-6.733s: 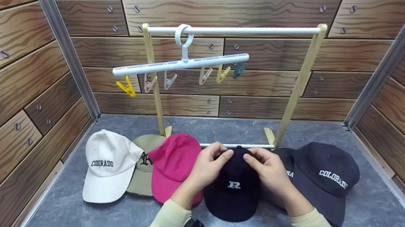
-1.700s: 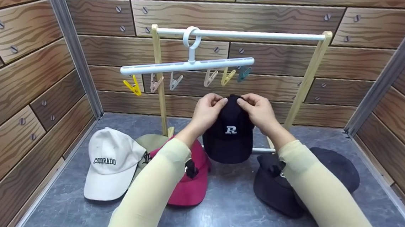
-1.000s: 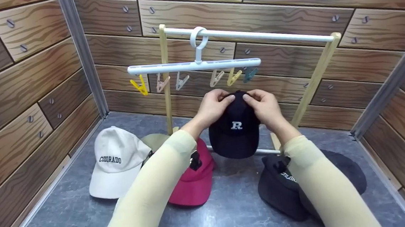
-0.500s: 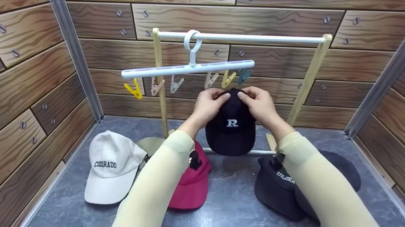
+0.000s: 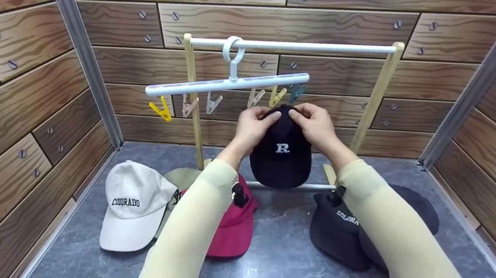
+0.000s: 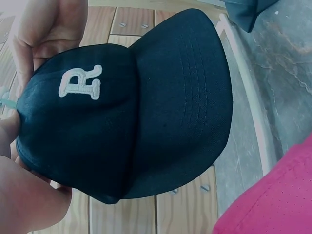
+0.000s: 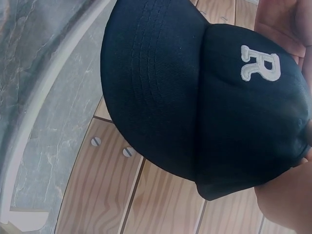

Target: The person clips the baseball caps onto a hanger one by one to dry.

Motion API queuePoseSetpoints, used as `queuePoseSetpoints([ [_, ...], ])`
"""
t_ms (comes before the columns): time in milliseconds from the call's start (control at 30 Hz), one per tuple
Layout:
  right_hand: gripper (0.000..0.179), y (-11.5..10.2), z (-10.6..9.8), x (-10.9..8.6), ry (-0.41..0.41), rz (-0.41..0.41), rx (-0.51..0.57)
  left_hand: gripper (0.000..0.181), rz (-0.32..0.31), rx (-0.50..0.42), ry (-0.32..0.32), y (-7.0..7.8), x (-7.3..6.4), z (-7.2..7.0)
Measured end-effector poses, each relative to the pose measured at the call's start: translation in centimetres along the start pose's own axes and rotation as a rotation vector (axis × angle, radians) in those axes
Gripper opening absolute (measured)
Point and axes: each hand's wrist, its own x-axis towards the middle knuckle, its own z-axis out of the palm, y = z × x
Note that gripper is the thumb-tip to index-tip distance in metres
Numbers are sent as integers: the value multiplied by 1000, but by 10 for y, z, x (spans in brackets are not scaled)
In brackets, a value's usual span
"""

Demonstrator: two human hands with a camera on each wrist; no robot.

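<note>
Both hands hold up a dark baseball cap (image 5: 281, 163) with a white R, its brim hanging down and its crown on top. The left hand (image 5: 251, 128) pinches the crown on one side, thumb in front; the right hand (image 5: 318, 123) pinches the other side the same way. Just above the crown hang a pale yellow clip (image 5: 277, 97) and a teal clip (image 5: 297, 93) from a white hanger (image 5: 226, 84). In the left wrist view the cap (image 6: 97, 126) fills the middle, and the right wrist view shows the cap (image 7: 234, 112) from its other side.
The hanger's ring hooks over the white rail (image 5: 311, 45) of a wooden-legged rack. A white cap (image 5: 130, 208), an olive cap (image 5: 183, 177) and a pink cap (image 5: 236, 227) lie at left. Two dark caps, one lettered (image 5: 337, 233), lie at right, partly under the right arm.
The dark cap with the R has been lifted from the table by both hands to just below the clips. Lately it has risen slightly further. The other caps stay on the table.
</note>
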Motion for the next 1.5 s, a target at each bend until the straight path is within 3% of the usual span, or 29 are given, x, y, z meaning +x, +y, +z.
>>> queuePoseSetpoints([
  [367, 28, -9, 0, 0, -7, -12, 36, 29, 1, -7, 2, 6, 1, -2],
  [667, 30, -6, -2, 4, -6, -49, 10, 28, 11, -51, 15, 9, -1, 0],
  [967, 32, -8, -6, 6, -9, -35, -28, 26, 24, -85, 18, 9, -2, 1],
  [1267, 36, -13, -4, 11, 18, -17, -47, 24, 34, -103, 23, 8, -2, 0],
  [1500, 34, -14, -2, 13, 92, -16, -59, 25, 46, -96, 20, 7, -4, 0],
])
